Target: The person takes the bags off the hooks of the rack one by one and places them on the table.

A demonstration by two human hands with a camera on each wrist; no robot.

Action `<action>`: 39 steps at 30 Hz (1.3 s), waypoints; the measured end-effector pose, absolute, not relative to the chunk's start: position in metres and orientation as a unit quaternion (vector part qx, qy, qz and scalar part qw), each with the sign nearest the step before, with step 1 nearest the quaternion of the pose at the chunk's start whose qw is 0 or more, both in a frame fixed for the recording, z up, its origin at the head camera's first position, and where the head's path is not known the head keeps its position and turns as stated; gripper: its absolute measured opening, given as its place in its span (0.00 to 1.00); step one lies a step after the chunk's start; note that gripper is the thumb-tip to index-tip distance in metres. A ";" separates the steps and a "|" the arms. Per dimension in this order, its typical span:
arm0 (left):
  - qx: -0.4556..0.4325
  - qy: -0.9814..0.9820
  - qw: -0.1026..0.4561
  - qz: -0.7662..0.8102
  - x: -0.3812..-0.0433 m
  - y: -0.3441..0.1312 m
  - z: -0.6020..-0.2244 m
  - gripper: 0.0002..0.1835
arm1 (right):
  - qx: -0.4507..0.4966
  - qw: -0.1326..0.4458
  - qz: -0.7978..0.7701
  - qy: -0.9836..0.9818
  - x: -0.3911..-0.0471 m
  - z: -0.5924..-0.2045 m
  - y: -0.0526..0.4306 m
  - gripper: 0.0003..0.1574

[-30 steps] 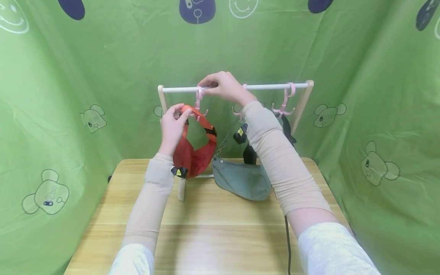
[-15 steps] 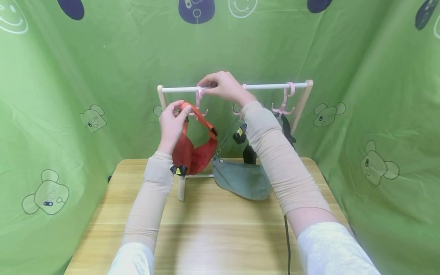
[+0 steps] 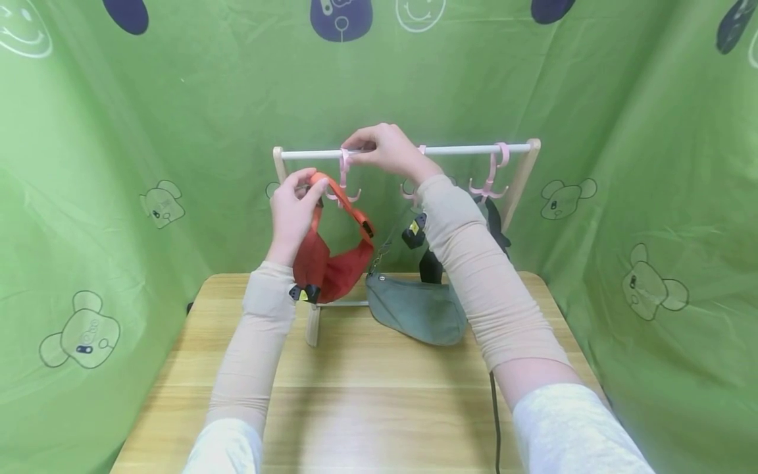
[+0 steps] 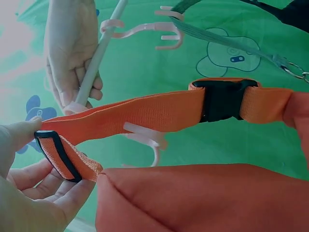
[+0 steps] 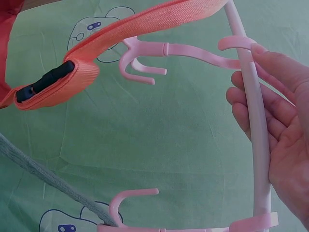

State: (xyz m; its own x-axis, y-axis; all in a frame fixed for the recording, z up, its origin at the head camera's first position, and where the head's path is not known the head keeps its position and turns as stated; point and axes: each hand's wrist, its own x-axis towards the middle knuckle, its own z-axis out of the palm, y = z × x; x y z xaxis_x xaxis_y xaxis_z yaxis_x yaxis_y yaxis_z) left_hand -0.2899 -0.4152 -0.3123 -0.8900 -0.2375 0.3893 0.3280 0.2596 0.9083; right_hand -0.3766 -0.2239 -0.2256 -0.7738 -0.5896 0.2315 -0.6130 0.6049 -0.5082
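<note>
Wooden left post (image 3: 279,163) first, upright, one end of the white rail (image 3: 468,150) at its top. Just right, the left hand (image 3: 290,214): narrow grip, thumb and fingers pinching the orange strap (image 3: 349,203) at its black adjuster (image 4: 67,156). Below it, the red bag (image 3: 343,271), hanging from that strap at the rack's left side. Judged light and soft: cloth body slumps, likely to swing, little shape of its own. Strap resembles woven webbing, pliable yet firm enough to arch; probably not slippery, nothing fragile. Good place to take it: high on the strap, as now, away from the black buckle (image 4: 223,100), a stiff lump that could snag on a prong.

Next, the left pink hook (image 3: 343,172), strap crossing close by its prongs; cannot tell whether any prong sits inside the loop. Looks like smooth, light plastic, apt to slide or turn on the rail; best steadied at its top curl. Right hand (image 3: 387,150) is there: thumb against the curl, fingers bent behind the rail.

Further right, a grey-green bag (image 3: 417,309), its strap on the middle pink hook (image 4: 149,27). Last, the right pink hook (image 3: 490,178), something dark beneath, partly hidden by the forearm.
</note>
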 end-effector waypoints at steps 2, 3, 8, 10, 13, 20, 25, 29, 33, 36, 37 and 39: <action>-0.033 -0.754 0.233 -0.613 -0.289 -0.416 -0.311 0.23 | 0.336 0.020 0.292 -0.895 -0.377 -0.226 -0.224 0.21; -0.035 -0.751 0.233 -0.617 -0.288 -0.416 -0.311 0.23 | 0.336 0.020 0.293 -0.895 -0.377 -0.226 -0.224 0.21; -0.044 -0.736 0.227 -0.636 -0.285 -0.415 -0.306 0.22 | 0.335 0.023 0.295 -0.895 -0.378 -0.226 -0.224 0.21; -0.046 -0.735 0.227 -0.637 -0.283 -0.415 -0.303 0.22 | 0.334 0.024 0.295 -0.895 -0.378 -0.227 -0.223 0.21; -0.050 -0.734 0.228 -0.638 -0.279 -0.415 -0.300 0.22 | 0.334 0.024 0.296 -0.895 -0.378 -0.227 -0.223 0.21; -0.062 -0.733 0.230 -0.637 -0.270 -0.417 -0.297 0.22 | 0.337 0.026 0.296 -0.894 -0.378 -0.228 -0.223 0.21; -0.063 -0.735 0.226 -0.636 -0.265 -0.420 -0.298 0.22 | 0.337 0.028 0.295 -0.894 -0.379 -0.228 -0.223 0.21; -0.067 -0.739 0.227 -0.631 -0.261 -0.423 -0.301 0.22 | 0.335 0.027 0.294 -0.895 -0.380 -0.228 -0.223 0.21; -0.068 -0.740 0.234 -0.626 -0.257 -0.426 -0.303 0.22 | 0.334 0.023 0.295 -0.895 -0.379 -0.227 -0.224 0.22; -0.069 -0.740 0.239 -0.625 -0.254 -0.428 -0.303 0.22 | 0.335 0.020 0.294 -0.895 -0.378 -0.225 -0.224 0.22; -0.070 -0.740 0.239 -0.625 -0.254 -0.428 -0.303 0.22 | 0.336 0.020 0.293 -0.895 -0.378 -0.225 -0.224 0.22; -0.070 -0.740 0.238 -0.625 -0.253 -0.430 -0.304 0.22 | 0.339 0.018 0.292 -0.894 -0.378 -0.225 -0.224 0.22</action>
State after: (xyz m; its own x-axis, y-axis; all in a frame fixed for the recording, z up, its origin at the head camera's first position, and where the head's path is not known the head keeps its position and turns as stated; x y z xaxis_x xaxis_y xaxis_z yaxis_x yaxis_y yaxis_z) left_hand -0.2528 -0.4297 -0.3041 -0.8767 -0.1945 0.4400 0.4010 0.2100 0.8917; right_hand -0.3779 -0.2241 -0.2245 -0.7696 -0.5957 0.2299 -0.6166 0.6000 -0.5097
